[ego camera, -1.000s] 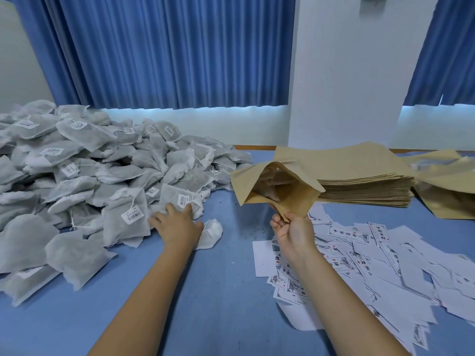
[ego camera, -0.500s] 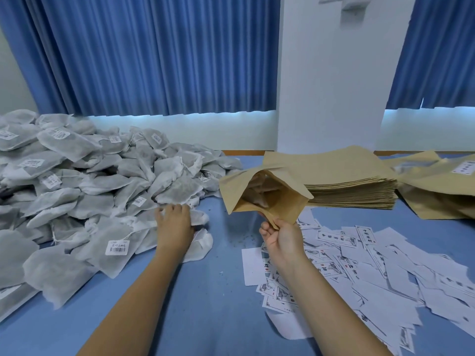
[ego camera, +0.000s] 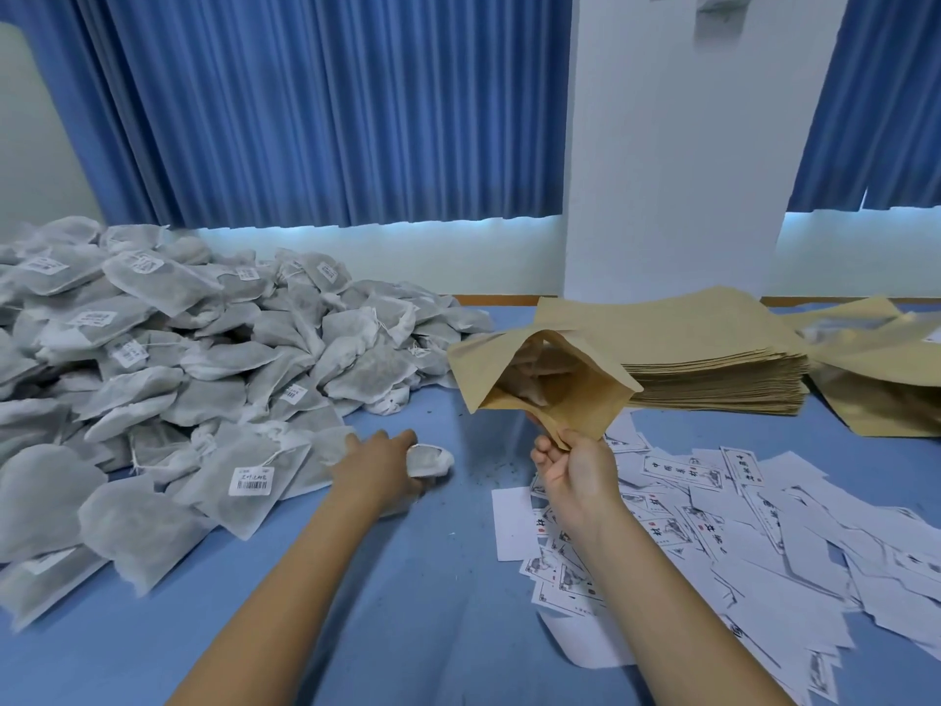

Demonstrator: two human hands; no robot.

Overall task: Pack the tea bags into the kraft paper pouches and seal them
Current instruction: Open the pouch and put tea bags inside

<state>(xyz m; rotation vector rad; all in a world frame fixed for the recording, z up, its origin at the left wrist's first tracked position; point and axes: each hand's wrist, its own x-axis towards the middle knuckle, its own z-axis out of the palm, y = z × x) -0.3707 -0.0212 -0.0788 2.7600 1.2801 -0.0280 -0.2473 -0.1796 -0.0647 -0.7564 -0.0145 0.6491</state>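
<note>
Left hand [ego camera: 379, 468]: fingers curled round a small white mesh tea bag [ego camera: 430, 461], low over the blue tabletop [ego camera: 407, 603].
Right hand [ego camera: 575, 473]: pinches the bottom corner of an open brown kraft paper pouch [ego camera: 555, 400], 3 o'clock of the tea bag.
Grey-white tea bag heap [ego camera: 178, 374]: 9 o'clock.
Flat kraft pouch stack [ego camera: 713, 364]: 2 o'clock.
White printed paper labels [ego camera: 753, 527]: 4 o'clock.

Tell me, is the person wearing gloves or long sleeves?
No. The left hand and the right hand are both bare, with no gloves, rings or watch showing. No sleeve comes into view either, right down to the bottom edge of the picture.
</note>
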